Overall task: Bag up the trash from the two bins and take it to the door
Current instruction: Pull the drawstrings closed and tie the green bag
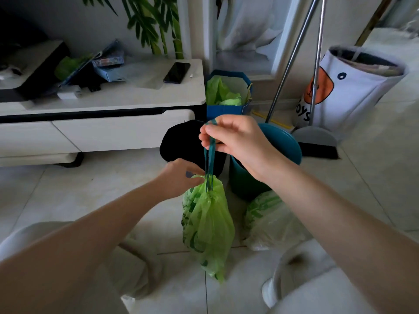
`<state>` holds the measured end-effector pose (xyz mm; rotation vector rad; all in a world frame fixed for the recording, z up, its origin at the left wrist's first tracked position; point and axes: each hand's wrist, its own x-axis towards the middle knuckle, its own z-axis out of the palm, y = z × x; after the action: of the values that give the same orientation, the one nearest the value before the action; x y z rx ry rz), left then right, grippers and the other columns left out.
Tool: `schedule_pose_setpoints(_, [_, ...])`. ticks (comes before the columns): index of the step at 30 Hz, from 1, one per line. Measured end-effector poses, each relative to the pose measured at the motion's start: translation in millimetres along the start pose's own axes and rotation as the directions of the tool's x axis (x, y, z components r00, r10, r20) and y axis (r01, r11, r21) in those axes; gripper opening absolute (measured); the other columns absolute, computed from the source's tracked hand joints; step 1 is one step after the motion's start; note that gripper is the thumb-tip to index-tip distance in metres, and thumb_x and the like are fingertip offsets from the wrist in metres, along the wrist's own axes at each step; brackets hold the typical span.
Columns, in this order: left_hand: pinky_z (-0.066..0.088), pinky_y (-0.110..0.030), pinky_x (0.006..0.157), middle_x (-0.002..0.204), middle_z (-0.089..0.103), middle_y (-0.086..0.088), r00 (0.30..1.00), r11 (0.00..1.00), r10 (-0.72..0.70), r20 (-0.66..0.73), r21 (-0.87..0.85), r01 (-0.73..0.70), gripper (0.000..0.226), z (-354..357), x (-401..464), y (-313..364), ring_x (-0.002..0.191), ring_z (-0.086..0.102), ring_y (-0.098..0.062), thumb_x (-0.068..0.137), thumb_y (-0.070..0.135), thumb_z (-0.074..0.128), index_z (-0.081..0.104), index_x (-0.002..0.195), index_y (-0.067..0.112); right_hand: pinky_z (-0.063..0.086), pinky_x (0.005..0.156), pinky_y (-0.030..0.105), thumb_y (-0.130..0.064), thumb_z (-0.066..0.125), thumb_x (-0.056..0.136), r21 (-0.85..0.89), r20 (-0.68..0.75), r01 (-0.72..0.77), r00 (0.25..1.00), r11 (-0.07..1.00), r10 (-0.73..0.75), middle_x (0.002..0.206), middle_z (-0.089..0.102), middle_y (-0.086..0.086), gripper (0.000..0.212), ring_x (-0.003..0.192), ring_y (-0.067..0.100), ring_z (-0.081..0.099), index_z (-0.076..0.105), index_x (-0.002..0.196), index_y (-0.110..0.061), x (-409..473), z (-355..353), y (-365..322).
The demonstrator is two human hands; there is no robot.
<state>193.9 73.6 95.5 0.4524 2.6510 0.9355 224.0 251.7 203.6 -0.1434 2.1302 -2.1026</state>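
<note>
Head view: green trash bag (207,225) hung above floor tiles (74,191), long axis vertical, under right hand (235,138) pinching teal drawstring (209,155); left hand (181,176) nearer, fingers curled at gathered neck beside black bin (181,141).

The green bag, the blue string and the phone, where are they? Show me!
green bag (207,225): head view, middle of its hanging body.
blue string (209,159): head view, the stretch between the two hands.
phone (177,72): head view, centre of its dark screen.

Both forearms are bare with no sleeves in view, and pale, light-coloured trousers (127,264) cover the legs.
</note>
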Motion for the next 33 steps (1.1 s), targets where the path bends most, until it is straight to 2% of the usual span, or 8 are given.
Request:
schedule_pose_setpoints(4, [0.038,0.004,0.071,0.087,0.068,0.018,0.999,0.994,0.036,-0.007,-0.102,-0.037,0.021,-11,-8,7,0.077,0.059,0.017,0.080,0.017,0.077,0.075,0.101,0.019,0.056,0.090,0.043,-0.006,0.057,0.092,-0.016,0.011,0.028,1.000,0.999,-0.028,0.086,0.070,0.008,0.013,0.082,0.019,0.068,0.068,0.094,0.001,-2,5,1])
schedule_pose_setpoints(8, [0.036,0.004,0.072,0.087,0.062,0.028,0.997,0.995,0.059,0.059,-0.089,-0.054,0.025,-2,-11,5,0.081,0.052,0.028,0.074,0.022,0.082,0.072,0.096,0.030,0.056,0.088,0.042,-0.003,0.055,0.092,-0.006,-0.026,0.051,0.998,0.999,-0.051,0.088,0.070,0.010,0.015,0.083,0.019,0.067,0.068,0.098,0.002,-2,5,2])
schedule_pose_setpoints(13, [0.045,-0.020,0.074,0.078,0.065,0.021,0.999,0.994,0.039,-0.005,-0.106,-0.039,0.008,13,-7,7,0.079,0.060,0.004,0.079,0.025,0.077,0.071,0.078,0.029,0.056,0.089,0.041,-0.003,0.055,0.093,0.014,-0.045,0.053,0.998,0.999,-0.052,0.090,0.070,0.011,0.015,0.084,0.019,0.067,0.068,0.099,0.002,-1,2,6])
schedule_pose_setpoints(19, [0.053,-0.022,0.079,0.085,0.075,0.012,1.000,0.965,-0.013,0.026,-0.261,0.019,0.008,18,-3,13,0.082,0.067,0.003,0.079,0.024,0.077,0.078,0.087,0.025,0.056,0.089,0.041,-0.002,0.056,0.092,0.095,-0.112,0.073,0.992,0.993,-0.063,0.087,0.069,0.012,0.012,0.083,0.021,0.067,0.067,0.095,0.001,3,-5,8])
schedule_pose_setpoints(22, [0.055,-0.030,0.086,0.084,0.075,0.010,0.999,0.949,-0.043,0.010,-0.311,0.044,0.007,24,-4,20,0.087,0.069,-0.008,0.080,0.026,0.077,0.078,0.086,0.023,0.056,0.089,0.041,-0.001,0.055,0.092,0.126,-0.126,0.066,0.991,0.990,-0.050,0.086,0.069,0.011,0.012,0.083,0.021,0.067,0.067,0.093,-0.001,4,-5,11])
schedule_pose_setpoints(25, [0.054,-0.039,0.078,0.080,0.075,-0.004,1.000,0.927,-0.023,0.003,-0.374,0.023,0.004,31,-7,29,0.078,0.068,-0.023,0.082,0.026,0.075,0.077,0.079,0.023,0.057,0.088,0.041,-0.002,0.055,0.092,0.204,-0.142,0.050,0.990,0.978,-0.021,0.085,0.070,0.011,0.013,0.081,0.022,0.068,0.068,0.093,-0.001,6,-5,13])
schedule_pose_setpoints(28, [0.048,-0.035,0.069,0.084,0.075,-0.007,0.999,0.912,0.007,0.038,-0.410,0.009,0.011,34,-11,33,0.074,0.058,-0.024,0.085,0.029,0.071,0.077,0.077,0.025,0.057,0.087,0.040,-0.002,0.057,0.091,0.253,-0.171,0.053,0.985,0.966,-0.010,0.084,0.072,0.011,0.012,0.081,0.023,0.069,0.069,0.093,0.000,9,-12,11])
schedule_pose_setpoints(33, [0.047,-0.026,0.080,0.090,0.075,0.004,0.998,0.882,-0.017,0.063,-0.469,0.044,0.018,27,-10,30,0.085,0.064,-0.015,0.088,0.031,0.066,0.076,0.074,0.025,0.058,0.082,0.035,-0.003,0.057,0.091,0.346,-0.254,0.029,0.965,0.938,0.064,0.082,0.073,0.010,0.013,0.083,0.023,0.071,0.070,0.089,-0.001,15,-31,8])
